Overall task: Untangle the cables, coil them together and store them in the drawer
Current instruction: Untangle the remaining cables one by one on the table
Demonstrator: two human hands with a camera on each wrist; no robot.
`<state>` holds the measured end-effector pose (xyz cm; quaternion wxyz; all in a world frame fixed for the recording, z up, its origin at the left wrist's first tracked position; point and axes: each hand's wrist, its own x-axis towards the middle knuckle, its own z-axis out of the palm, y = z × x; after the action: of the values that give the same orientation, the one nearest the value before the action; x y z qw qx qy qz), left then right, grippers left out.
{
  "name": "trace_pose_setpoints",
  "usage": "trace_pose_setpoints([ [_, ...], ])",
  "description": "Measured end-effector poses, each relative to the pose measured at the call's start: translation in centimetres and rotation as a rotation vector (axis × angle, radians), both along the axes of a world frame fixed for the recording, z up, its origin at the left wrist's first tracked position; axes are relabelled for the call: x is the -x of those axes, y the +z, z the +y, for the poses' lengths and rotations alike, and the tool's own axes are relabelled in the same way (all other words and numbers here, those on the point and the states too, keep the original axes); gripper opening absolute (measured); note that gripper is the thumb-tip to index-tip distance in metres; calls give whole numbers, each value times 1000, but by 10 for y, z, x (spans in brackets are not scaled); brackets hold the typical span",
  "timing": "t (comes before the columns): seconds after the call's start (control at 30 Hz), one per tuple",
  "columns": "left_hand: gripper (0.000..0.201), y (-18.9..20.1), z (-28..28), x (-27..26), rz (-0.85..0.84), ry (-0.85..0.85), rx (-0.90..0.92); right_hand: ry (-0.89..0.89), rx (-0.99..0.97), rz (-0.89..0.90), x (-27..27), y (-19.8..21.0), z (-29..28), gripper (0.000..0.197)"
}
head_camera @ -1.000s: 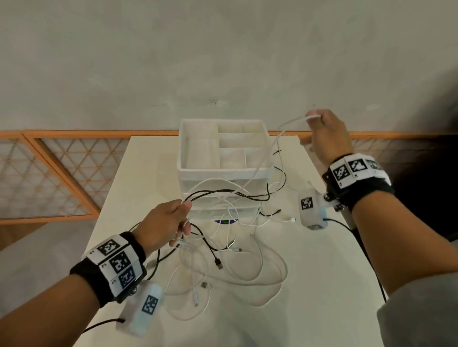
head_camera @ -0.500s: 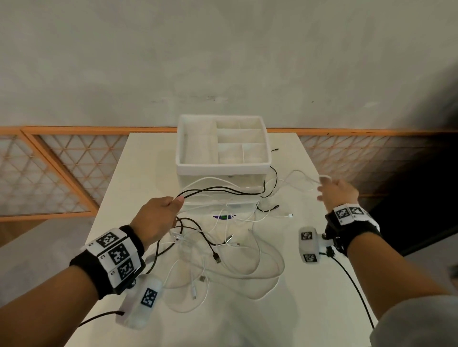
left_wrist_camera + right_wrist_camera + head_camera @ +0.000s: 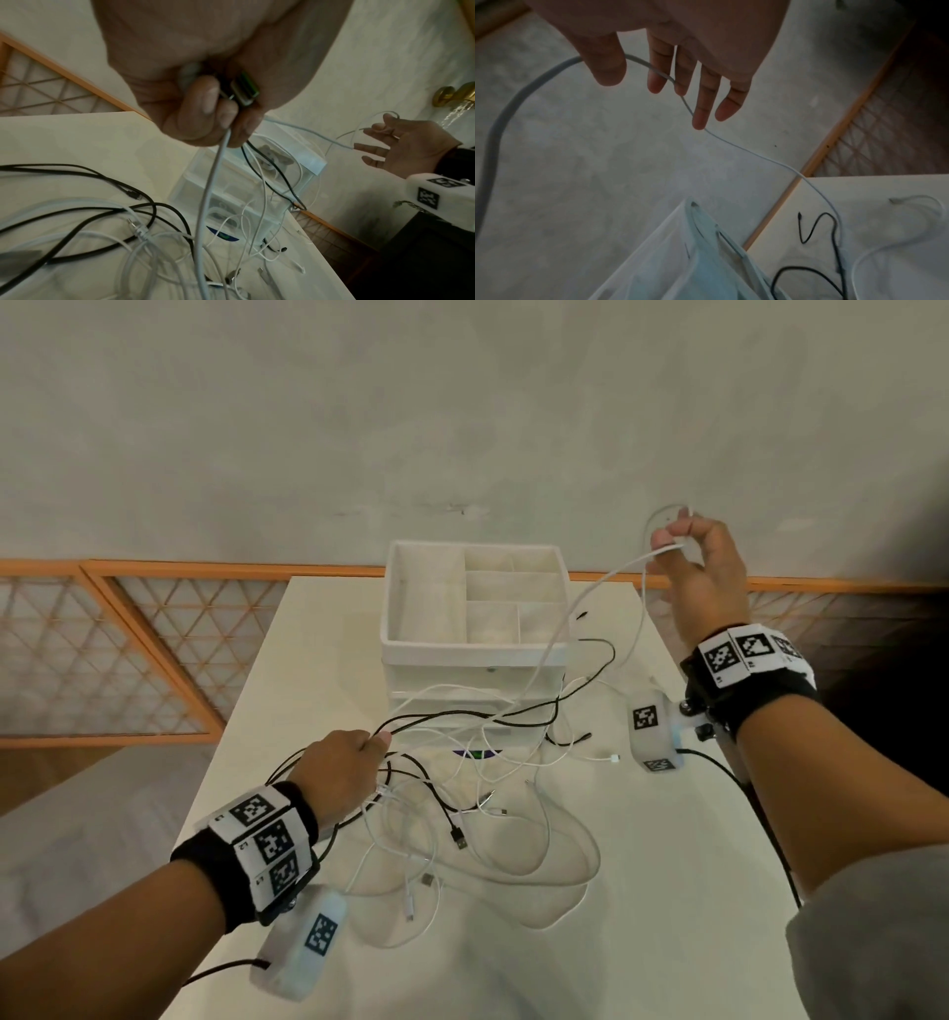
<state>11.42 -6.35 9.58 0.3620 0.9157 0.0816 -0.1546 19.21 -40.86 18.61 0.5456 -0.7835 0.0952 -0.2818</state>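
Observation:
A tangle of black and white cables lies on the pale table in front of a white drawer unit with an open divided tray on top. My left hand grips a bunch of cable ends just above the tangle; the left wrist view shows that hand curled round a USB plug and a white cable. My right hand is raised right of the unit. One white cable runs up to it, draped over the thumb and threaded between nearly straight fingers.
A grey wall and an orange lattice railing stand behind the table. The table's right edge drops to a dark area. Loose plugs lie right of the drawers. Bare tabletop shows at front right.
My right hand dropped to the table beside the unit half a second ago, then rose up and back again with the white cable. The left hand has stayed put, gripping its bunch.

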Motion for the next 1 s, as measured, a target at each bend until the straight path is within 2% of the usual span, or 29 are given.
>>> trace_pose_setpoints([
  [0.07, 46, -1, 2, 0, -12, 19, 25, 24, 82, -31, 3, -2, 1, 34],
  [0.13, 46, 1, 1, 1, -22, 32, 84, 53, 202, 37, 9, -16, 1, 44],
  [0.2, 45, 5, -2, 2, -17, 45, 192, 103, 367, 270, 15, -46, -8, 54],
  [0.3, 44, 13, -5, 2, -6, 78, 344, 150, 621, 808, 36, -91, -19, 64],
  [0.33, 44, 17, -6, 2, -5, 78, 375, 141, 652, 871, 43, -99, -19, 63],
  [0.37, 44, 21, -9, 1, 2, 67, 397, 113, 654, 844, 51, -101, -15, 60],
  [0.43, 43, 30, -17, 1, 26, 18, 432, 74, 588, 556, 65, -95, 3, 49],
  [0.5, 41, 38, -30, 1, 46, -52, 472, 227, 469, 161, 82, -77, 39, 40],
  [0.53, 40, 41, -36, 2, 46, -85, 502, 371, 475, 55, 94, -68, 61, 40],
  [0.6, 39, 47, -49, 5, 35, -129, 573, 589, 600, 66, 113, -60, 99, 36],
  [0.67, 38, 51, -55, 7, 28, -143, 643, 617, 690, 102, 118, -62, 116, 14],
  [0.7, 37, 52, -55, 7, 26, -150, 666, 603, 653, 90, 118, -59, 117, 8],
  [0.8, 34, 49, -47, 11, 0, -248, 609, 469, 489, 107, 110, -51, 102, 23],
  [0.9, 35, 40, -35, 16, 22, -302, 575, 377, 459, 186, 106, -45, 87, 26],
  [1.0, 36, 34, -27, 20, 118, -291, 679, 306, 448, 252, 105, -46, 84, 20],
])
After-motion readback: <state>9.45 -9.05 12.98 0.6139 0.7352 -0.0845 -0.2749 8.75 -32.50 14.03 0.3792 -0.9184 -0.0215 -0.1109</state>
